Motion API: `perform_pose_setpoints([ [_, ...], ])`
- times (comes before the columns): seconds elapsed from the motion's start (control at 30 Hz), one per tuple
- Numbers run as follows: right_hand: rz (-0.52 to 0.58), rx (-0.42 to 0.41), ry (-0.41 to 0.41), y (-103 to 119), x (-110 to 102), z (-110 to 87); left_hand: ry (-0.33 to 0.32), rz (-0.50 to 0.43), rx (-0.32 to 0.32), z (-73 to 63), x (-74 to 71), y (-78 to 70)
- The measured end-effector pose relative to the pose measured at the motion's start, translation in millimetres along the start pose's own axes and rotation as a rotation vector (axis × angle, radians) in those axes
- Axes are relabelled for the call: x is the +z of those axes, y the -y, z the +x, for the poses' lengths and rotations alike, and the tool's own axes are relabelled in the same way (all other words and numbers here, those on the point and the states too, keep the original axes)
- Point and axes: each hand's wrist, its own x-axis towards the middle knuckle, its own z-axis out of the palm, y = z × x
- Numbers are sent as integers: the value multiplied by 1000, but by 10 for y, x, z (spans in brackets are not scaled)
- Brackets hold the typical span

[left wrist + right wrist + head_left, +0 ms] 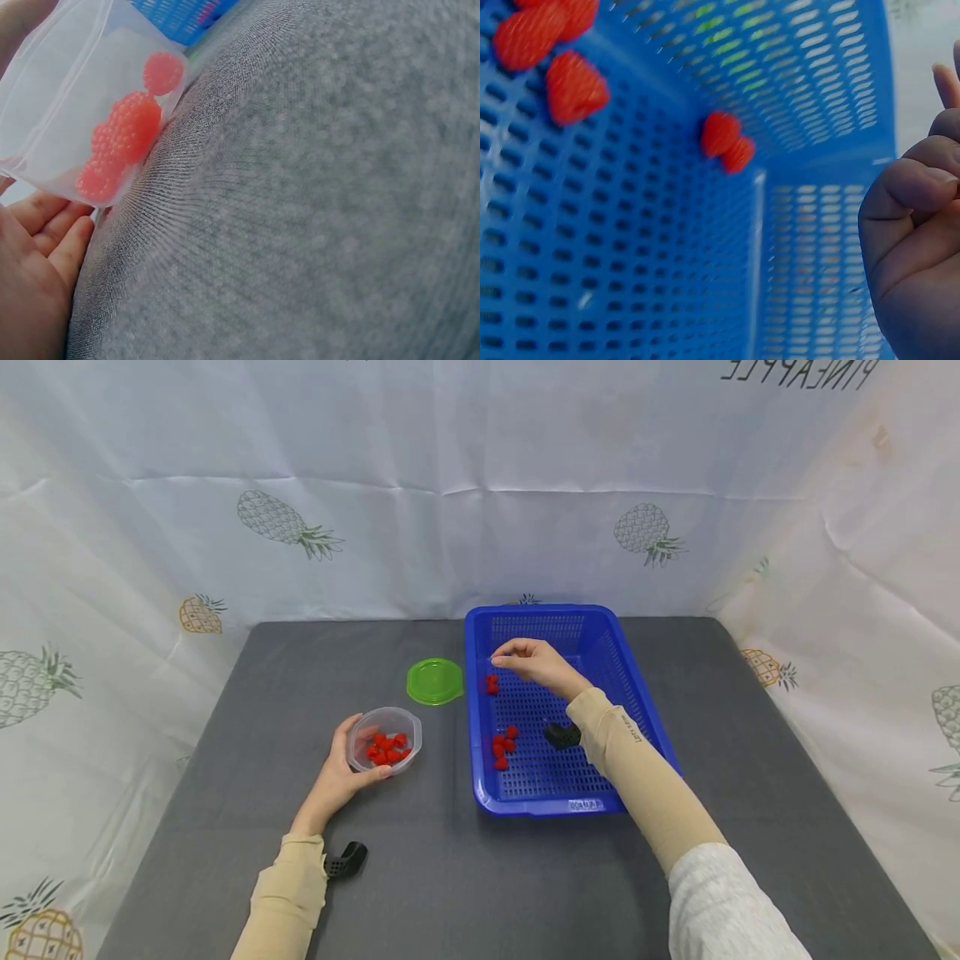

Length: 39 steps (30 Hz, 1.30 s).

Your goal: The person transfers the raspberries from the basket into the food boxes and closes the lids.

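White pineapple-print fabric curtain (450, 552) hangs across the far side and both sides. In front of it, dark grey cloth-covered table (420, 893). Right of centre on the table, far half: blue rectangular perforated plastic basket (480, 785).

Two arms come in from the near side, beige sleeves (652, 777) on both. Right hand (540, 664) hangs over the far left part of the basket, thumb and index tips close together, thumb bent in the right wrist view; cannot tell if anything is between them. Left hand (341, 770) is left of the basket, fingers and thumb spread wide and curled around a clear round-cornered plastic tub (412, 725), thumb on its near side. The tub is left of the basket, nearer than the lid; can't tell if its base touches the cloth.

Green round plastic lid (435, 682) lies flat just beside the basket's left wall. Black curved piece (347, 860) sits at the left sleeve; a second one (558, 737) shows by the right cuff.

Smallest: red bumpy berry-shaped pieces (393, 756), several inside the tub, more on the basket floor along its left side: touching pair (727, 142) farther, loose cluster (501, 750) nearer.
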Motion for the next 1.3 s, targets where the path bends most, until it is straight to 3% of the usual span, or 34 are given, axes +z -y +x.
perform_pose_setpoints([
  [0.23, -181, 70, -2, -149, -21, 94, -3, -1, 2, -3, -25, -23],
  [0.6, -451, 96, 44, -317, 83, 229, -9, -6, 16, -40, -60, -5],
  [0.97, -553, 143, 43, -461, 114, 273, -9, 3, 11, -22, -37, 16],
  [1.1, -544, 141, 38, -539, 113, 297, 3, -3, 24, -43, -19, -103],
  [1.2, -537, 138, 35, -554, 136, 309, 6, -13, 13, -41, -17, -109],
  [1.3, -529, 126, 27, -545, 157, 324, 3, -11, 10, -8, -23, -23],
])
